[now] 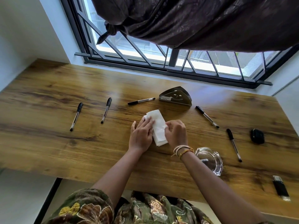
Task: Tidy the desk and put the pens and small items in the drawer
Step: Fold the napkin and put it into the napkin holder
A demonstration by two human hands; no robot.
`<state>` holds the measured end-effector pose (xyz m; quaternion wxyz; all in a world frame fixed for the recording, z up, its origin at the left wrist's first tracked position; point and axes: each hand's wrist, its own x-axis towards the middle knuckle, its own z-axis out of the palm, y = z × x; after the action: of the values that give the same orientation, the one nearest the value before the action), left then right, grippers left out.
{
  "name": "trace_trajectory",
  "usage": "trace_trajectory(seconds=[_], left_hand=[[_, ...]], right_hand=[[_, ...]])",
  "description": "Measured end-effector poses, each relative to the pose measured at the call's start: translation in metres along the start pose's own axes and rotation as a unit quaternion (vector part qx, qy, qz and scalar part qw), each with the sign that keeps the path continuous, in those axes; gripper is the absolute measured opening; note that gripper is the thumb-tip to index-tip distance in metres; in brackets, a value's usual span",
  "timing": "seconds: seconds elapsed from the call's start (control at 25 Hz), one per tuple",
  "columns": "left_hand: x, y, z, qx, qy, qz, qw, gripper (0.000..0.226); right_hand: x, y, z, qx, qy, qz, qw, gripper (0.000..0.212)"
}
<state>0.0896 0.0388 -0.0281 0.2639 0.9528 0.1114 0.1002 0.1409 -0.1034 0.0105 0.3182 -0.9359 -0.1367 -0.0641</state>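
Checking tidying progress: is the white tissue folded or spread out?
Folded: the tissue lies as a narrow layered strip on the desk, left hand pressing it flat, right hand pinching its edge.

Single head-worn wide-angle view looked steeply down, close over the worktop (48, 88), facing the window (145, 54).

Five black-capped pens (76, 116) are lying scattered across the bench (48, 94), three left of centre, two at right.
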Motion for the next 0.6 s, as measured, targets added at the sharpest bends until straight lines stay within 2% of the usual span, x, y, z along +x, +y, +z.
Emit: trace_trajectory(seconds=[0.08,0.12,0.2,0.28,0.44,0.52,0.56,0.6], left_hand=[[0.0,0.0,0.0,0.003,0.004,0.005,1.0,0.047],[0.0,0.0,0.0,0.002,0.005,0.006,1.0,0.048],[0.001,0.0,0.0,0.002,0.009,0.008,1.0,0.048],[0.0,0.0,0.0,0.006,0.008,0.01,1.0,0.047],[0.0,0.0,0.001,-0.045,0.024,-0.005,0.999,0.049],[0.006,0.005,-0.003,-0.119,0.055,-0.048,0.99,0.05],[0.011,0.011,-0.008,-0.167,0.073,-0.077,0.98,0.05],[0.017,0.016,-0.012,-0.222,0.076,-0.112,0.966,0.053]], right_hand=[[0.012,0.002,-0.005,-0.001,-0.064,0.127,0.99,0.034],[0.016,0.002,-0.006,-0.011,-0.099,0.158,0.982,0.042],[0.019,-0.001,-0.007,-0.031,-0.14,0.163,0.976,0.049],[0.022,-0.006,-0.008,-0.028,-0.167,0.158,0.973,0.045],[0.029,-0.01,-0.014,0.073,-0.219,0.234,0.944,0.022],[0.034,-0.01,-0.019,0.196,-0.219,0.305,0.906,0.014],[0.036,-0.01,-0.02,0.294,-0.212,0.351,0.864,0.016],[0.038,-0.008,-0.021,0.398,-0.205,0.392,0.804,0.024]])
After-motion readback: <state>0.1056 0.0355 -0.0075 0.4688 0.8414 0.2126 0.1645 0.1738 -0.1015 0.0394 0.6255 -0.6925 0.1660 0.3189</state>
